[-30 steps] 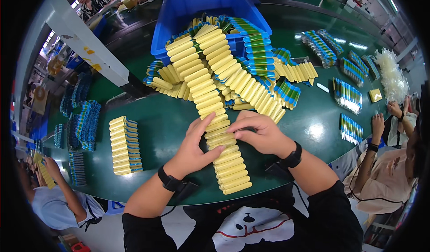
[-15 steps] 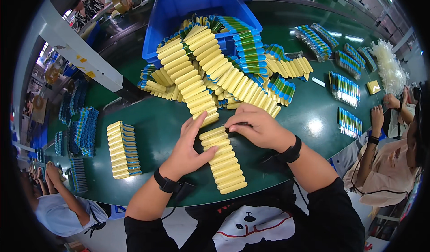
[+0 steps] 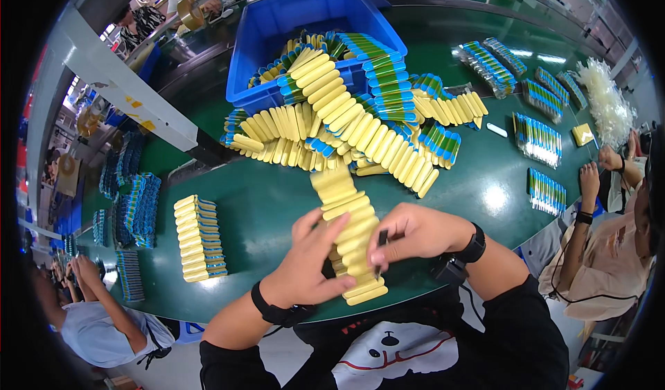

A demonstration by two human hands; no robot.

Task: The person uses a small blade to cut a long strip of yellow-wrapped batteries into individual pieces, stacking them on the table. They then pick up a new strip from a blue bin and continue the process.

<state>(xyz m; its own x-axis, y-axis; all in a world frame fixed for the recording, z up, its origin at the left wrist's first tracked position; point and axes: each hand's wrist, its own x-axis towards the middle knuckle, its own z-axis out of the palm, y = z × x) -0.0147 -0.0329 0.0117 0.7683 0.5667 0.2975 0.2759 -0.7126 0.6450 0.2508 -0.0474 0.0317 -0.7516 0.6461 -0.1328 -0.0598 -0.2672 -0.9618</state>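
Note:
A long row of yellow flat packs (image 3: pixel 346 231) lies on the green table (image 3: pixel 263 203) in front of me, running toward the near edge. My left hand (image 3: pixel 312 262) presses against the row's left side, fingers spread over the packs. My right hand (image 3: pixel 409 234) grips the row's right side, and a small dark object shows between its fingers. The row's far end meets a heap of yellow, blue and green packs (image 3: pixel 353 120) spilling from a blue bin (image 3: pixel 305 16).
A separate short stack of yellow packs (image 3: pixel 197 237) lies to the left. Bundles of blue-green packs (image 3: pixel 537 137) sit at right. A person's hands (image 3: pixel 592 175) work at the right edge; another person (image 3: pixel 90 314) sits lower left. A white bar (image 3: pixel 118 85) crosses upper left.
Both hands have slid nearer to me along the row of yellow packs, pulling the lower part of the row toward the table's near edge.

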